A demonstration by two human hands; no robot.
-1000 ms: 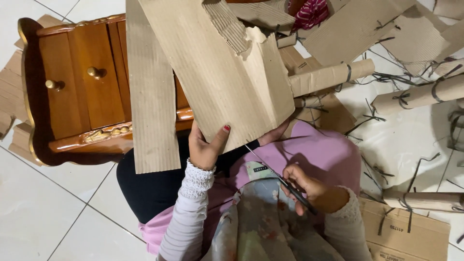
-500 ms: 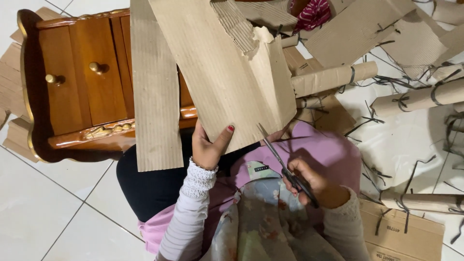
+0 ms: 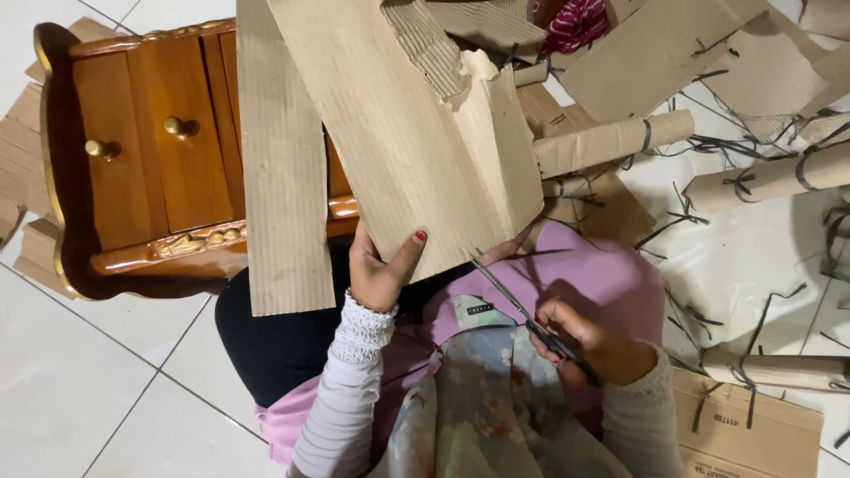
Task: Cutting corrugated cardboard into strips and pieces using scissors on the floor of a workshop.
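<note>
One pair of scissors (image 3: 531,321); one wooden drawer chest (image 3: 142,150), two brass knobs (image 3: 180,127); four rolled cardboard tubes (image 3: 611,142).

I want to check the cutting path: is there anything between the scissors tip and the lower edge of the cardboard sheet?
Nothing visible: the scissors in the right hand point at the cardboard sheet edge, which the left hand holds.
</note>
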